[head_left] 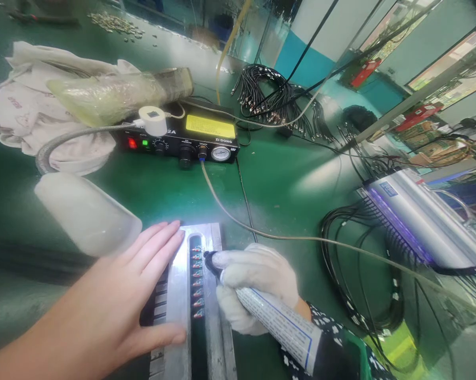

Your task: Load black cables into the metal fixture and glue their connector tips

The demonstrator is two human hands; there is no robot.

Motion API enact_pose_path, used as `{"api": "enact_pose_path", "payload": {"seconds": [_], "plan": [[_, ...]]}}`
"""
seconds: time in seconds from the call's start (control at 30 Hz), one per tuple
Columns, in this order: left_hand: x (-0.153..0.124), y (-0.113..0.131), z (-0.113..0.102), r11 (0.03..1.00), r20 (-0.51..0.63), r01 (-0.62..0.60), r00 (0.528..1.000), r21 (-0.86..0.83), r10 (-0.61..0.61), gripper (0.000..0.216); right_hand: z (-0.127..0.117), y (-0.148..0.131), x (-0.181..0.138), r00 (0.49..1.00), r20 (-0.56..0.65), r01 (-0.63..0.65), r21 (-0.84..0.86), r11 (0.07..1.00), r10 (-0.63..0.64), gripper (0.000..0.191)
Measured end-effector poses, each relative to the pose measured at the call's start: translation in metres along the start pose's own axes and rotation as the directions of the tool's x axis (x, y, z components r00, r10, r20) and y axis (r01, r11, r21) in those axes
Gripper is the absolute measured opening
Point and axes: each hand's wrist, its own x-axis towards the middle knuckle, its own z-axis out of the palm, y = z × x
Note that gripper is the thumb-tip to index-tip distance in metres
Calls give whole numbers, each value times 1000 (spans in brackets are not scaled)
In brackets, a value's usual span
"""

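L hand splayed on jig; R grips tube.

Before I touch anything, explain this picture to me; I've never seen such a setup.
There is no robot here: one camera on a person's head looks forward and down at their two hands. The bare left hand rests on a slotted metal fixture with a row of small parts in its slot. The gloved right hand holds a printed tube, pointing toward that row. The green table also bears a black control box with a gauge, and black cables.
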Motion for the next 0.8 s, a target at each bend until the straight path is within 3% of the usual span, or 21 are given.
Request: {"api": "enact_pose_path", "payload": {"seconds": [0.27,0.43,0.57,0.7,0.8], "plan": [[1,-10,1,996,-6,-75,997,57,75,119,-4,9,-9,977,200,101,-119,988,-76,5],[-2,3,-3,994,-24,-46,999,101,49,110,-4,2,-2,994,78,86,-73,994,-80,5],[-14,30,-4,996,-29,23,999,91,-20,94,-5,1,0,992,85,94,-58,994,-89,5],[-28,52,-5,999,-33,51,998,17,-50,112,-5,-2,-2,995,95,43,-50,998,-38,7],[-32,57,-6,999,-48,37,998,-19,-38,119,-5,-6,-1,999,32,11,-40,999,-9,6]]}}
